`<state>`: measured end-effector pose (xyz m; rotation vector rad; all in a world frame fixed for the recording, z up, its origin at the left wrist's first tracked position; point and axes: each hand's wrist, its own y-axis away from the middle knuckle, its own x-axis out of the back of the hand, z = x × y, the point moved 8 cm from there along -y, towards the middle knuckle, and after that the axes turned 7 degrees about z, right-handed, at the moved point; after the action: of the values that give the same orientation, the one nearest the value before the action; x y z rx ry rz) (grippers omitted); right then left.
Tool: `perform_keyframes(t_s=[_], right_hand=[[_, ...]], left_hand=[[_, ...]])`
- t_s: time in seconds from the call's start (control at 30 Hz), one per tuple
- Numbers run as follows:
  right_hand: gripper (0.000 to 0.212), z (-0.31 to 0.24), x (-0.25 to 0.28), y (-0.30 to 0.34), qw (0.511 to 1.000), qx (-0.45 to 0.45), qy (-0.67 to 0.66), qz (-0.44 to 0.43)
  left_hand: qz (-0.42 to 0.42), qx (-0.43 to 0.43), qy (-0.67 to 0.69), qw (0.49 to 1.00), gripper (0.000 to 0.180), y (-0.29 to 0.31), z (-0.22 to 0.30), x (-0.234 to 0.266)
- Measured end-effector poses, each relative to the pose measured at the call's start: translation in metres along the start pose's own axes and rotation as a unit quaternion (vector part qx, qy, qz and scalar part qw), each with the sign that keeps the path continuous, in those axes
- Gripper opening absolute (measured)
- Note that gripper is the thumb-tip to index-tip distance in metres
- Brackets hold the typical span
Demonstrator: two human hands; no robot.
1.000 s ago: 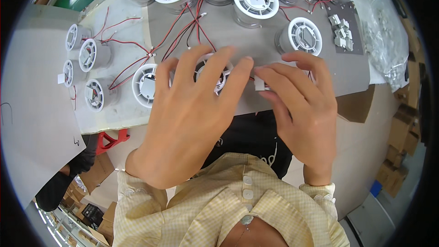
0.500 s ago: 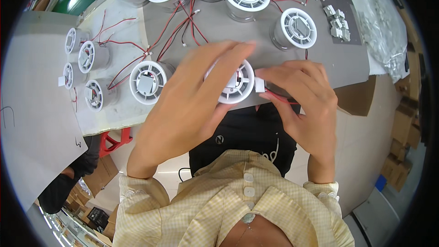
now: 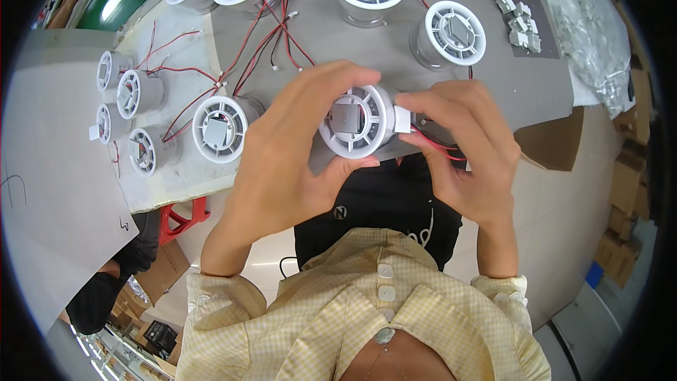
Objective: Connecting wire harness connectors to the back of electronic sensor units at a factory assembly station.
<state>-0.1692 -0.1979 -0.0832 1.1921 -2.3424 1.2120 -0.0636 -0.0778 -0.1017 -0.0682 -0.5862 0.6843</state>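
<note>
Holding the round white cup [image 3: 355,121] near the table [image 3: 536,92], the left hand [image 3: 285,152] curls around it; the right hand [image 3: 476,140] seems to pinch a white block [image 3: 402,119]. Tugging hard could snap the red wire [image 3: 444,146].

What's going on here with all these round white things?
A person's left hand is curled around a round white plastic unit with a spoked face, fingers above and thumb below. The right hand pinches a small flat white tag beside it, with thin red and black wires near those fingers. More round white spoked units stand on the grey-and-white worktable.
</note>
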Motion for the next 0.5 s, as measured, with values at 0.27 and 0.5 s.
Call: perform_keyframes(t_s=[0.27,0.5], right_hand=[[0.038,-0.004,-0.006,0.001,1.000,0.021,0.019,0.010],[0.041,-0.018,-0.001,-0.015,0.998,0.035,0.050,-0.021]], left_hand=[[-0.010,-0.006,0.005,1.000,0.068,-0.001,-0.008,-0.005],[0.030,0.009,0.007,0.999,0.066,0.005,-0.002,0.003]])
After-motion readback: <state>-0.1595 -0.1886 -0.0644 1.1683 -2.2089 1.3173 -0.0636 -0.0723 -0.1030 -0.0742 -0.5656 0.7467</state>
